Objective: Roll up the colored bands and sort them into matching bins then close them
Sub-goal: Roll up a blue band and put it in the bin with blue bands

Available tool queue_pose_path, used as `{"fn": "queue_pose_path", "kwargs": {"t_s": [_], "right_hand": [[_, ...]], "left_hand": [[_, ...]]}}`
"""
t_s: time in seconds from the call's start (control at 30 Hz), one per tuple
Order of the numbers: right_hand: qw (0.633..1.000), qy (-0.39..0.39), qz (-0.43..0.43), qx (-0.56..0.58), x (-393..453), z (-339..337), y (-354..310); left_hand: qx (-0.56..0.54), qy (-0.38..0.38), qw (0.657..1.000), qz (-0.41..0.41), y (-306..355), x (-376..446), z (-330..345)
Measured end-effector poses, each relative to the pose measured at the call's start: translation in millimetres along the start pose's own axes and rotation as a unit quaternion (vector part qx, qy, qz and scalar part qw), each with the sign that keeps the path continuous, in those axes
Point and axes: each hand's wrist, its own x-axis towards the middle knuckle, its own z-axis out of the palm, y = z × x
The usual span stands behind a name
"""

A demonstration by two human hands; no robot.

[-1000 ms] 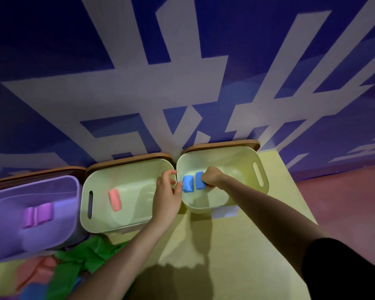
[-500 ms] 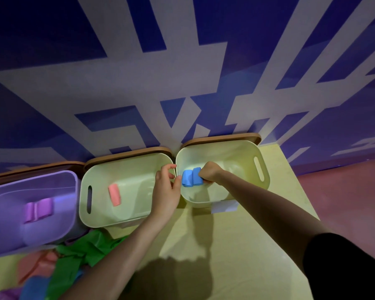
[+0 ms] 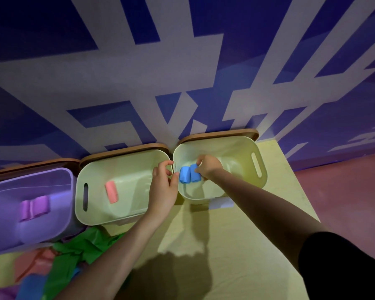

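Note:
Three bins stand in a row against the wall. Inside the right pale green bin (image 3: pixel 259 167) lie two blue rolled bands (image 3: pixel 189 174) side by side. My right hand (image 3: pixel 208 166) reaches into that bin and pinches the right blue roll. My left hand (image 3: pixel 164 187) hovers over the gap between the two green bins, fingers loosely curled, thumb near the left blue roll, holding nothing. The middle green bin (image 3: pixel 86 169) holds one pink roll (image 3: pixel 111 192). The purple bin (image 3: pixel 59 180) at left holds two purple rolls (image 3: pixel 34 207).
Loose green (image 3: pixel 78 252), pink (image 3: pixel 35 265), blue and purple bands lie heaped at the lower left on the yellow table (image 3: pixel 236 245). Brown lids (image 3: pixel 126 151) stand behind the bins against the blue-and-white wall. The table's right edge drops to a red floor.
My right hand has shifted slightly on the right blue roll inside the bin. The view has drifted a little; the bins and other rolls stay put.

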Motion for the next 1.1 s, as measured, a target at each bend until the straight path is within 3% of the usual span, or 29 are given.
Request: {"fn": "queue_pose_path", "kwargs": {"t_s": [0.3,0.83,1.1], "right_hand": [[0.998,0.027,0.014,-0.05,-4.4,4.7,1.9],[0.998,0.004,0.067,0.013,-7.2,-5.6,3.6],[0.999,-0.002,0.037,0.029,2.6,4.4,8.2]], "left_hand": [[0.01,0.004,1.0,0.01,0.8,-1.2,0.5],[0.01,0.008,1.0,0.008,3.5,-1.2,0.0],[0.009,0.009,1.0,0.012,1.6,-1.2,0.7]]}}
